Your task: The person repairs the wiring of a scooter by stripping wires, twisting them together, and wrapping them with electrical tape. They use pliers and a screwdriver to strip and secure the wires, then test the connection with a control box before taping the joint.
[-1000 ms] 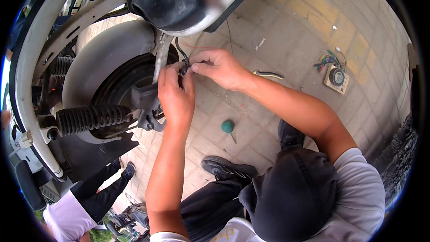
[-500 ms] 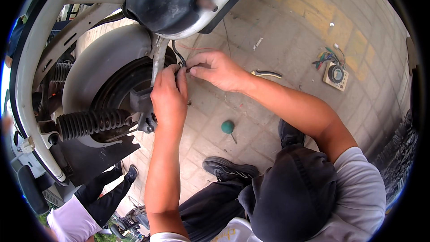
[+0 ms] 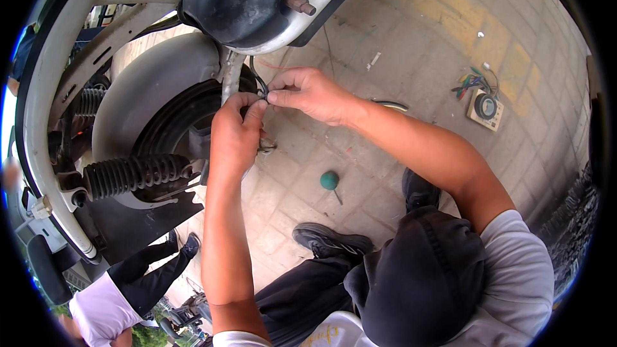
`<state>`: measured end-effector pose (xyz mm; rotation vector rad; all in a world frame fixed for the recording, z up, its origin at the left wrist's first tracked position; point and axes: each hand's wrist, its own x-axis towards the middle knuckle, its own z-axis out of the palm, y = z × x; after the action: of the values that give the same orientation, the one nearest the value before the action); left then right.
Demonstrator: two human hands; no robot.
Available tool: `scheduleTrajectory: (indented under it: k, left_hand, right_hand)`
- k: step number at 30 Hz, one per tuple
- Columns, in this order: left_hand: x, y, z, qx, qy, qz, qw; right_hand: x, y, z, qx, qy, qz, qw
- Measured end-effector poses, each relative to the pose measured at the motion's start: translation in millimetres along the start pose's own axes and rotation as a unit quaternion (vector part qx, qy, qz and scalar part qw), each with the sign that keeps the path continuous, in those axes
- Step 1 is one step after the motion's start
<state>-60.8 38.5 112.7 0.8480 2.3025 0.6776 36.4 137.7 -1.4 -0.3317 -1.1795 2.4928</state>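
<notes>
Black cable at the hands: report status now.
Left hand and right hand pinched at black cable. Cable runs down from black housing. Wheel beside left hand; nothing visibly blocking.

Left of upper centre, the left hand [image 3: 236, 130] and right hand [image 3: 313, 97] hide the end of the black cable [image 3: 256, 76], while the right forearm [image 3: 421, 144] covers part of a curved tool [image 3: 393, 104] and the frame's lower-left rim crops a bystander [image 3: 106, 308].
</notes>
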Motion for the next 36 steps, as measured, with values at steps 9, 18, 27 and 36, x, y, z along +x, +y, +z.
scheduleTrajectory:
  k: [9, 18, 27, 36]
  left_hand:
    - [-8, -36, 32, 0.158, 0.272, 0.268, 0.911]
    - [-6, -29, 28, 0.239, 0.25, 0.302, 0.889]
    - [-11, -12, 13, 0.318, 0.149, 0.249, 0.902]
    - [7, 27, -26, -0.059, -0.177, -0.116, 0.976]
  right_hand:
    - [0, -3, 2, -0.017, -0.001, -0.002, 1.0]
    - [-1, 0, 3, -0.001, 0.014, -0.024, 1.0]
    - [0, 0, 5, -0.029, 0.018, -0.036, 0.999]
    - [-5, -7, 5, -0.175, 0.054, -0.088, 0.979]
